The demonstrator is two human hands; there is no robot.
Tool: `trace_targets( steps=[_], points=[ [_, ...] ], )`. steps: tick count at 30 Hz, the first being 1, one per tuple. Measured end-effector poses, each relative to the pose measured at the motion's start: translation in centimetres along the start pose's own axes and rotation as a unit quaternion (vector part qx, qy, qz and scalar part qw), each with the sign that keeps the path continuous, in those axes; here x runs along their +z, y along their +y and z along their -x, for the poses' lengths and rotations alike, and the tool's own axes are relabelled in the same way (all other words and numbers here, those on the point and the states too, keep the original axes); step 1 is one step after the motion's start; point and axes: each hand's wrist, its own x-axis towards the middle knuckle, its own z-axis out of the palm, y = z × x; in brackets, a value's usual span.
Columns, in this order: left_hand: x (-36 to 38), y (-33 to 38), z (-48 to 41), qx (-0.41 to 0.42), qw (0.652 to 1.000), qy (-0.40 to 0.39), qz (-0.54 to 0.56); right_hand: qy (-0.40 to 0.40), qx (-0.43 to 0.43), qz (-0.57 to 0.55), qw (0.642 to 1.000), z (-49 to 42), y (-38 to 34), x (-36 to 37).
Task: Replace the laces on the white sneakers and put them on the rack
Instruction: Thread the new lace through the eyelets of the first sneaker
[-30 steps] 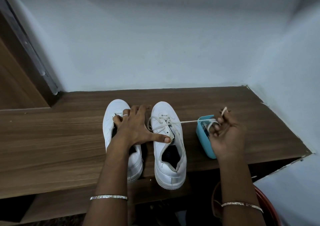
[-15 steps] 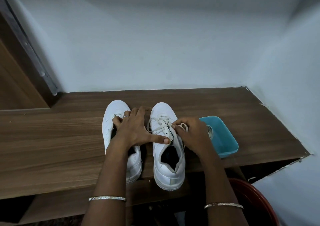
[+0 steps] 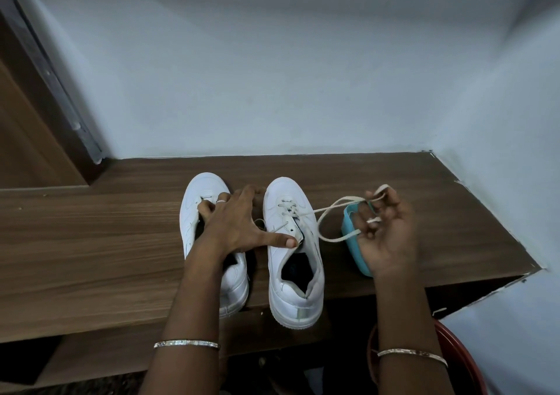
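On the wooden shelf stood the left sneaker and the right sneaker, side by side, toes to the wall. The left hand lay spread across both, thumb pressing the right one's tongue. The right hand, over a blue tub, gripped the lace in curled fingers; the lace looped out from the right sneaker's eyelets.

The left sneaker and right sneaker stand side by side on the desk, toes toward twelve o'clock. The tub sits at their three o'clock, and a lace runs toward it.
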Motion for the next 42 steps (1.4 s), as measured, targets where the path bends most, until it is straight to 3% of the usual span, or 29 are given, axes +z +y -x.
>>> trace_targets(
  steps=[5, 7, 9, 11, 15, 17, 21, 27, 31, 38, 42],
  points=[
    [0.0, 0.0, 0.0, 0.014, 0.999, -0.002, 0.033, -0.085, -0.026, -0.074, 0.993, 0.1, -0.7, -1.2],
    [0.2, -0.7, -0.5, 0.024, 0.996, 0.006, 0.091, -0.077, -0.028, -0.026, 0.996, 0.0, -0.2, -1.1],
    [0.5, -1.2, -0.9, 0.042, 0.991, 0.016, 0.124, -0.057, -0.045, 0.11, 0.991, -0.1, 0.6, -0.7],
    [0.6, -0.9, -0.9, 0.056, 0.992, 0.036, 0.105, -0.055, -0.085, 0.304, 0.947, -0.2, 1.6, -0.1],
    [0.4, 0.0, -0.5, 0.065, 0.993, 0.076, 0.069, -0.089, -0.164, 0.584, 0.79, -0.4, 3.8, 0.3],
    [0.4, 0.1, -0.3, 0.064, 0.993, 0.061, 0.079, -0.102, -0.191, 0.647, 0.732, -0.6, 4.5, 0.3],
    [0.2, 0.2, -0.2, 0.071, 0.993, 0.053, 0.081, -0.116, -0.19, 0.69, 0.689, -1.0, 4.9, 0.2],
    [0.6, 0.0, -0.8, 0.054, 0.99, 0.01, 0.129, -0.107, -0.13, 0.695, 0.699, -0.5, 5.3, 0.6],
    [0.5, 0.2, -0.7, 0.052, 0.991, 0.038, 0.116, -0.109, -0.066, 0.702, 0.701, -0.2, 5.2, 1.2],
    [0.2, 0.7, -0.1, 0.044, 0.991, 0.059, 0.11, -0.061, -0.068, 0.687, 0.721, -0.2, 5.6, 1.8],
    [0.2, 0.5, -0.2, 0.035, 0.992, 0.053, 0.111, -0.054, -0.077, 0.711, 0.697, -0.6, 5.6, 1.3]
  ],
)
